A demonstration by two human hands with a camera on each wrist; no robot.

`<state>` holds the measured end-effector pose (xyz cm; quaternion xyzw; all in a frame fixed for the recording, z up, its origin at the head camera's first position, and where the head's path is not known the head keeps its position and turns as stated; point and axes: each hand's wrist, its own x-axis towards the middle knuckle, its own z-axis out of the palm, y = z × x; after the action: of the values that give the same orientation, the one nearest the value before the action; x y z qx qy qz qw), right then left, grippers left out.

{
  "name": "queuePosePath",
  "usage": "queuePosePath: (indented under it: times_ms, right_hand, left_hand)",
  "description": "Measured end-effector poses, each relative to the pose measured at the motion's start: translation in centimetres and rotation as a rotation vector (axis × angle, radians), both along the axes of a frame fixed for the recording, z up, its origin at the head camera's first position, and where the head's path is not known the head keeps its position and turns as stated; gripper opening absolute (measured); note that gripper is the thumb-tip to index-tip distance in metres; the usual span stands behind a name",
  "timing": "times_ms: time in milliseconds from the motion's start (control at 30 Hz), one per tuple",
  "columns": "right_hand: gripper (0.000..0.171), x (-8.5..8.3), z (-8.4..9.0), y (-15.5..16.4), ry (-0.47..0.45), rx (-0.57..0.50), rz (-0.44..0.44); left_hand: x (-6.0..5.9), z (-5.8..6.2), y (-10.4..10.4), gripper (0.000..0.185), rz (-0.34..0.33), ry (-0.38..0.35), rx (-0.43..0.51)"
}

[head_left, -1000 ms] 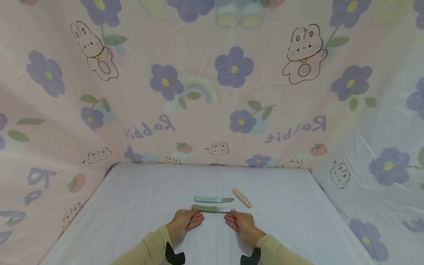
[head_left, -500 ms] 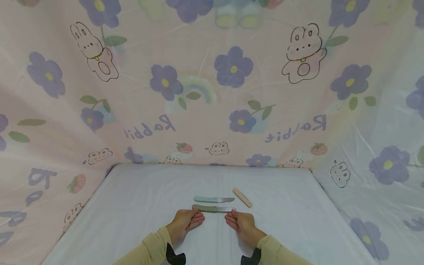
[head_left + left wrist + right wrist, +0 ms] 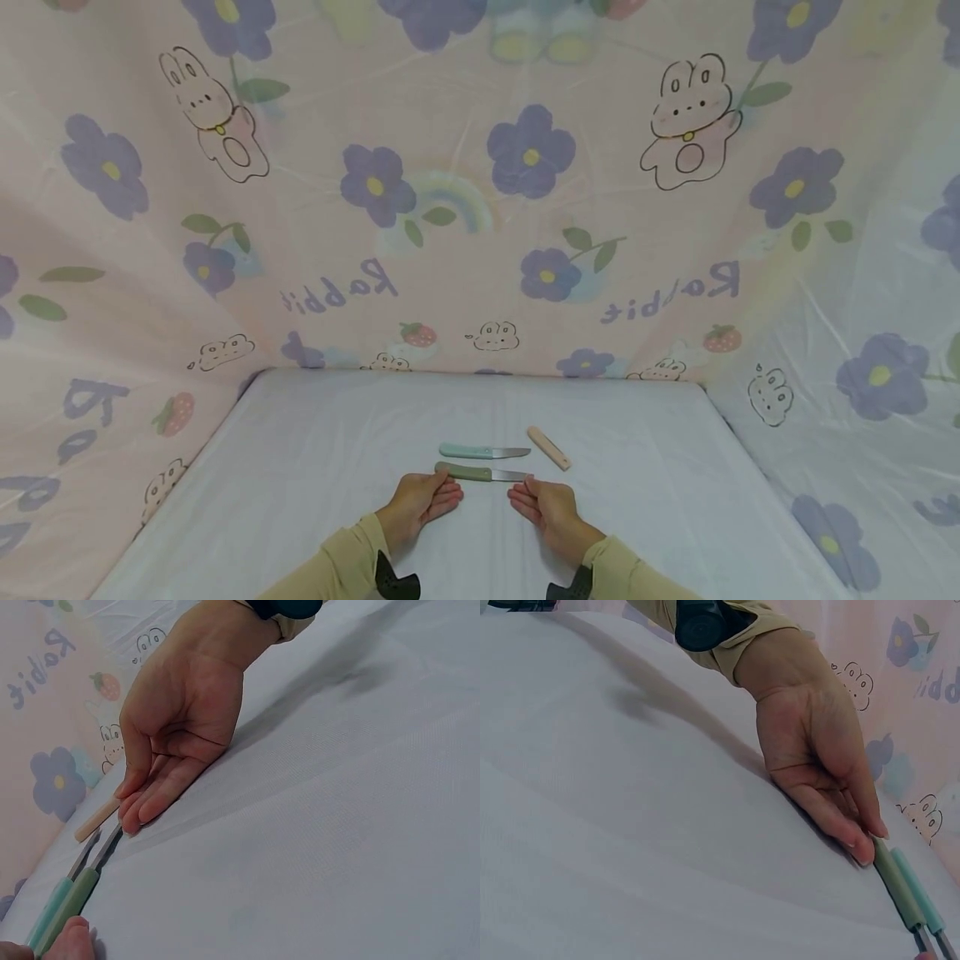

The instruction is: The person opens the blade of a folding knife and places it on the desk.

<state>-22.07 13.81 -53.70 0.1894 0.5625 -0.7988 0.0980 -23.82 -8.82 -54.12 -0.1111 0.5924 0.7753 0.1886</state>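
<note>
A knife with an olive-green handle [image 3: 472, 473] lies crosswise on the white surface, blade to the right. My left hand [image 3: 416, 506] pinches the end of its handle between thumb and fingers, as the right wrist view also shows. At the blade's tip, my right hand [image 3: 553, 510] pinches the metal, which its fingers partly cover. Just behind and parallel lies a second knife with a mint-green handle [image 3: 465, 451], untouched. A beige, wood-toned handle-like piece [image 3: 548, 447] lies slanted beyond the right hand; no blade shows on it.
A white cloth-covered tabletop [image 3: 337, 433] stretches around the hands. Pink curtains [image 3: 465, 275] printed with flowers and rabbits enclose it at the back and both sides. Dark devices [image 3: 397, 577] are worn at the wrists.
</note>
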Motion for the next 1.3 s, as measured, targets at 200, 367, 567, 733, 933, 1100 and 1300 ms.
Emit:
queuePosePath:
  times_ms: [200,367,567,733,933,1100,1300]
  right_hand:
    - [0.034,-0.1,-0.4,0.2,0.044,-0.02,0.02]
    - [0.036,-0.3,-0.6,0.9,0.044,-0.074,0.062]
    - [0.039,-0.6,0.5,2.3,0.108,-0.093,0.068]
    - [0.036,-1.4,2.6,3.9,0.164,-0.028,0.009]
    - [0.027,-2.2,5.4,6.3,0.196,0.053,-0.042]
    - [0.031,-2.8,7.3,8.2,0.259,0.168,-0.049]
    - [0.035,-3.5,8.9,9.8,0.337,0.285,-0.049]
  left_hand:
    - [0.1,0.1,0.1,0.037,-0.007,0.003,-0.021]
    - [0.1,0.6,0.3,0.034,-0.019,0.016,-0.006]
    - [-0.7,2.4,1.0,0.041,-0.047,0.109,0.034]
    - [-1.5,4.7,1.6,0.043,-0.044,0.175,0.012]
    - [-2.1,7.3,2.7,0.04,-0.039,0.251,0.009]
    - [-2.7,8.9,3.6,0.039,-0.037,0.343,-0.026]
    - [-4.0,9.7,5.0,0.037,-0.01,0.387,-0.024]
